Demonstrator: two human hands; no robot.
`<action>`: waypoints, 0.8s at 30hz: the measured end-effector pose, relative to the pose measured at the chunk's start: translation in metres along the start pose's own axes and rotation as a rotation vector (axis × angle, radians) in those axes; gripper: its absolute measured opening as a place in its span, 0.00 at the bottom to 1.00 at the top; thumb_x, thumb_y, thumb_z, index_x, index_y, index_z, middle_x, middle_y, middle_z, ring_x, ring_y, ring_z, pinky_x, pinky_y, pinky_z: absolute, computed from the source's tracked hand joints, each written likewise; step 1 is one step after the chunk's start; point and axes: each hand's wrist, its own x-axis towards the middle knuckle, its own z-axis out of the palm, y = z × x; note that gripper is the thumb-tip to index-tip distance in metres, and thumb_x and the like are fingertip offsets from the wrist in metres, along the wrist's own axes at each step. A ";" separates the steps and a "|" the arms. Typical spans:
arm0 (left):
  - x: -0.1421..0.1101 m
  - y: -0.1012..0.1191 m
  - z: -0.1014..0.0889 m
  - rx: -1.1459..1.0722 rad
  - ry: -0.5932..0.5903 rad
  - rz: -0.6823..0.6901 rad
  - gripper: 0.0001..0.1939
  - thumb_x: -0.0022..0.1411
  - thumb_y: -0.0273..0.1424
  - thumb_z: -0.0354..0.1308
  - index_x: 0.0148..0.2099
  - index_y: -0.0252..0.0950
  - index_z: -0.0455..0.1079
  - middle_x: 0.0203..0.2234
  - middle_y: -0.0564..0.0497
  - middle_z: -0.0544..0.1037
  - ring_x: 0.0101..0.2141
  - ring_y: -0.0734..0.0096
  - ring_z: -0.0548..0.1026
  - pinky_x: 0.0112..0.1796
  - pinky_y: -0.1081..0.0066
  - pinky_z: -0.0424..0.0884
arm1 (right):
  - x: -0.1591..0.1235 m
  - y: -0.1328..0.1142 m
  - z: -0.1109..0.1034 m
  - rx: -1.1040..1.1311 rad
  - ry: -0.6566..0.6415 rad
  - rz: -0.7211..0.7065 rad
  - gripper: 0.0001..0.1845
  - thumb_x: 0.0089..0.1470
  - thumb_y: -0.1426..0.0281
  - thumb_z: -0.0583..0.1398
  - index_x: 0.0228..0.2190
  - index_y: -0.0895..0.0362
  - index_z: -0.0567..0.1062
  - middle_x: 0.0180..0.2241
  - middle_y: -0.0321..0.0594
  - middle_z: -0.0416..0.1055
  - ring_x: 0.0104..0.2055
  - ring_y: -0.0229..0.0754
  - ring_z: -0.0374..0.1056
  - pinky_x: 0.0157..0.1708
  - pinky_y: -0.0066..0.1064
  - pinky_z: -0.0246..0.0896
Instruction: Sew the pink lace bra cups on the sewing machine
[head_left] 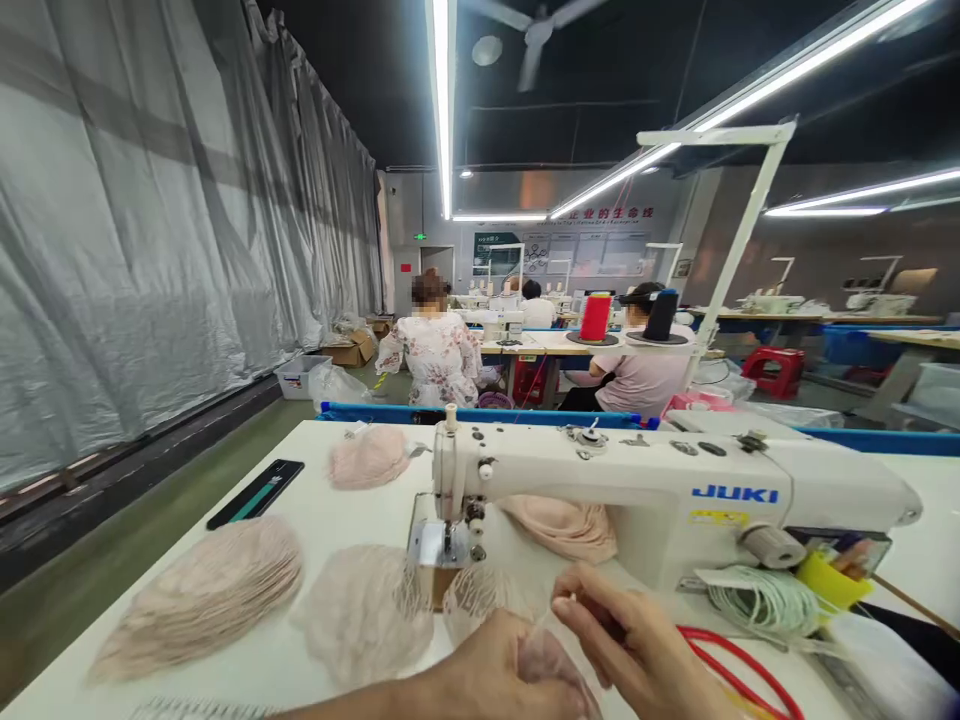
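At the near edge of the white counter (330, 520), both hands meet just in front of the sewing machine (645, 490). The left hand (495, 670) is curled around a small piece of pale pink mesh fabric (544, 660), which lies bunched between the two hands and low in the view. The right hand (637, 640) has its thumb and fingers pinched together at the upper edge of the same piece, touching it. More mesh (367, 610) spreads on the counter under the needle area, just left of the hands. A stack of pink pieces (202, 595) lies farther left, and a red cord (739, 670) curves just right of the right hand. Other people sit at machines well beyond the counter.
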 end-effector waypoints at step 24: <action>-0.144 -0.091 -0.054 -0.318 0.243 -0.005 0.14 0.46 0.27 0.57 0.35 0.29 0.80 0.09 0.63 0.56 0.11 0.84 0.48 0.15 0.77 0.42 | 0.024 -0.049 0.122 0.215 -0.427 0.099 0.29 0.58 0.42 0.50 0.21 0.52 0.58 0.14 0.24 0.49 0.20 0.34 0.46 0.23 0.28 0.43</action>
